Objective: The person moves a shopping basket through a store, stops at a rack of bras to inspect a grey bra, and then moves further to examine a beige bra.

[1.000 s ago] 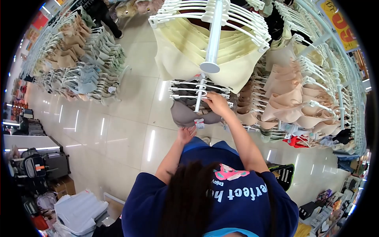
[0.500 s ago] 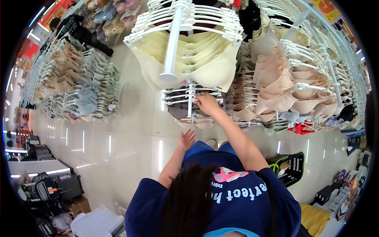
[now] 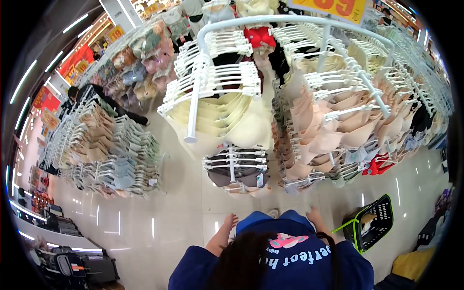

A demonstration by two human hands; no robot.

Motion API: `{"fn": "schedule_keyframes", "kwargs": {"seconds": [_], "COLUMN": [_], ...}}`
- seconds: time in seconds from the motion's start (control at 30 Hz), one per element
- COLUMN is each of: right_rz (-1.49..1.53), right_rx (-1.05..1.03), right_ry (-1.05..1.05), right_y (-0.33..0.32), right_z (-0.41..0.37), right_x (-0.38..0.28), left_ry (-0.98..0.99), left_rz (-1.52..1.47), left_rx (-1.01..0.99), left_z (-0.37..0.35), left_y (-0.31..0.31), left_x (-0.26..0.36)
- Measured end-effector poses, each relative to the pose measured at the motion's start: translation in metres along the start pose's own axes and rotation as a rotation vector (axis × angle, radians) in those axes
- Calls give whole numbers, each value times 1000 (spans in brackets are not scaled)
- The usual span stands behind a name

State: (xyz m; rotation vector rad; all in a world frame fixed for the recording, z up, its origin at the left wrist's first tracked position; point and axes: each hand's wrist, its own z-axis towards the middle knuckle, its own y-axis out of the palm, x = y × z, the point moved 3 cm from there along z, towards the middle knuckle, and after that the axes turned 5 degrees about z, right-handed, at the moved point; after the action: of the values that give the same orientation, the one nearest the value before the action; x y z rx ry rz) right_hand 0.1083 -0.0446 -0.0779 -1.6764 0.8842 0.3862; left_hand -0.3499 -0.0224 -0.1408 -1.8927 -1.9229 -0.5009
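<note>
I see dark grey fabric bras (image 3: 220,179) on white plastic hangers (image 3: 248,161) beyond the open left hand (image 3: 230,222), a black plastic basket (image 3: 376,226) near the right hand (image 3: 314,215).

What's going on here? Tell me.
A person stands in a shop aisle facing racks of bras on hangers, handling none of them: both the left hand and the right hand are held low by the hips with nothing visible in them. Cream bras hang ahead, above dark grey bras. A black shopping basket sits on the floor to the right.
</note>
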Motion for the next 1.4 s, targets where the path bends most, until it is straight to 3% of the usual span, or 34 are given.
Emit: {"fn": "schedule_keyframes", "kwargs": {"seconds": [0.03,0.1,0.2,0.4,0.6,0.63,0.67,0.7,0.73,0.8,0.9,1.13,1.27,1.4], "right_rz": [118,-544,-502,-188,-69,14,274,271,407,410,178,242,261,320], "right_rx": [-93,-462,-595,-489,-402,-320,37,-74,35,59,195,-127,-224,-447], "right_ry": [376,157,326,497,393,428,658,587,715,692,737,1087,1002,889], "right_y": [35,5,-7,8,56,62,63,72,65,56,59,79,101,125], "right_z": [4,-61,-118,-182,-202,-200,-210,-207,-221,-244,-280,-332,-310,-276], "right_x": [101,108,160,205,234,240,244,249,239,228,234,248,253,265], "left_ry": [-4,-87,-112,81,180,191,192,195,197,196,186,140,106,60], "left_rz": [90,285,560,994,1221,1256,1289,1321,1350,1408,1481,1541,1531,1515], "left_rx": [14,112,164,59,-54,-70,-81,-96,-109,-126,-136,-86,-53,-27], "left_z": [-2,7,-1,-32,-66,-72,-78,-84,-88,-93,-98,-116,-117,-119], "left_y": [-7,-14,-5,34,64,69,72,77,82,85,88,87,81,68], "left_x": [-13,-40,-66,-84,-80,-79,-78,-77,-77,-81,-86,-99,-114,-135]}}
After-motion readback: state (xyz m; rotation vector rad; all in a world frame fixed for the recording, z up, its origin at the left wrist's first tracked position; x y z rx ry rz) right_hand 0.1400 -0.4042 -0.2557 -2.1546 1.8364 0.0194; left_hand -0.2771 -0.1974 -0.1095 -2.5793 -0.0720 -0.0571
